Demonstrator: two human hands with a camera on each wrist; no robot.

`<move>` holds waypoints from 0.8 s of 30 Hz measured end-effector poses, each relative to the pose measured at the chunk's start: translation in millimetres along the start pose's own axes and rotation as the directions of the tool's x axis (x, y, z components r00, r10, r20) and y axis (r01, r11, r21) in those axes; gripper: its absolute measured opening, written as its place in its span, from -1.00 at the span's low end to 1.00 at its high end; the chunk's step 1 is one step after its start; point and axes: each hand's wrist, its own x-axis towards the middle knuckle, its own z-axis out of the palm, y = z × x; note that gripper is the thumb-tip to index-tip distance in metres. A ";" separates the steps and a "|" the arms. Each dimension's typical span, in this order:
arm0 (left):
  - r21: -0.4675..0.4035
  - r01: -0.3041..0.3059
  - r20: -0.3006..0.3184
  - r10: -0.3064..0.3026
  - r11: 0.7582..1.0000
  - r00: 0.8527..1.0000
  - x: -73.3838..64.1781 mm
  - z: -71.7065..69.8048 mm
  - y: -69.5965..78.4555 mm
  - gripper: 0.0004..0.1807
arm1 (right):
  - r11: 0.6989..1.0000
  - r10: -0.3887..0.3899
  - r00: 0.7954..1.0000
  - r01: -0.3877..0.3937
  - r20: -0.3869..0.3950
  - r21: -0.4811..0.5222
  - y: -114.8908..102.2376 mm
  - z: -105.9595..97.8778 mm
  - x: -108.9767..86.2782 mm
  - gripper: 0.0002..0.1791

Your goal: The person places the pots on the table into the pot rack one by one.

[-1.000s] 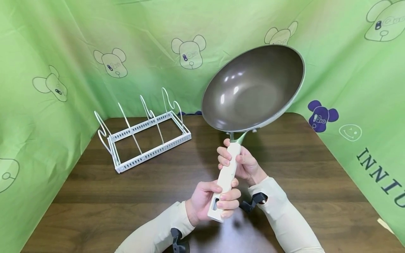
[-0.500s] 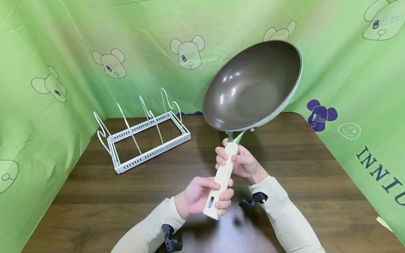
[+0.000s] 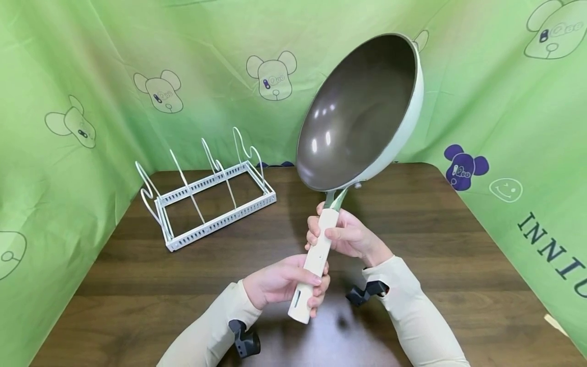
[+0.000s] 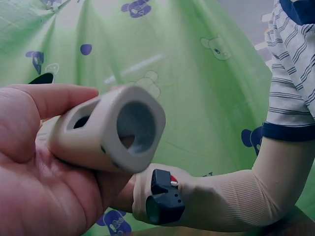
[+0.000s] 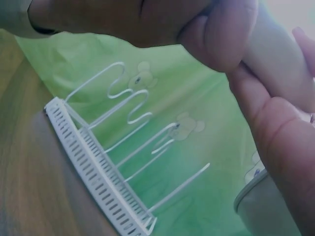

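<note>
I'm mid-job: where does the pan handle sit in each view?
Head: pan handle, lower middle, slightly right of centre.
Left wrist: pan handle, left of centre, hollow end toward the camera.
Right wrist: pan handle, upper right, partly hidden.
Shared landmark: the green curtain behind, in all three.

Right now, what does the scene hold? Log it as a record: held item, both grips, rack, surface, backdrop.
Held item: wok, tilted, dark interior showing, raised off the table
Left grip: curled round the lower part of the cream handle
Right grip: curled round the same handle, nearer the wok
Rack: white rack with wire dividers, left of the wok in the head view, not touching it
Surface: dark wood-grain table
Backdrop: green printed curtain
</note>
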 end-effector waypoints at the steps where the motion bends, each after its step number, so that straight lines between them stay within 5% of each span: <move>1: 0.000 -0.003 0.010 0.003 1.000 1.000 -0.2 -0.3 0.5 -0.84 | 1.000 0.004 1.000 -0.004 -0.010 -0.007 -1.3 1.9 0.9 -0.72; 12: 0.000 -0.035 0.092 0.035 0.999 0.995 -4.9 -9.4 -4.4 -0.73 | 0.986 0.044 0.994 -0.059 -0.101 -0.157 -0.3 9.2 4.4 -0.71; 24: 0.014 -0.051 0.103 0.049 0.999 0.994 -15.7 -14.7 -7.2 -0.76 | 0.986 0.065 0.995 -0.076 -0.082 -0.150 8.3 7.2 12.3 -0.72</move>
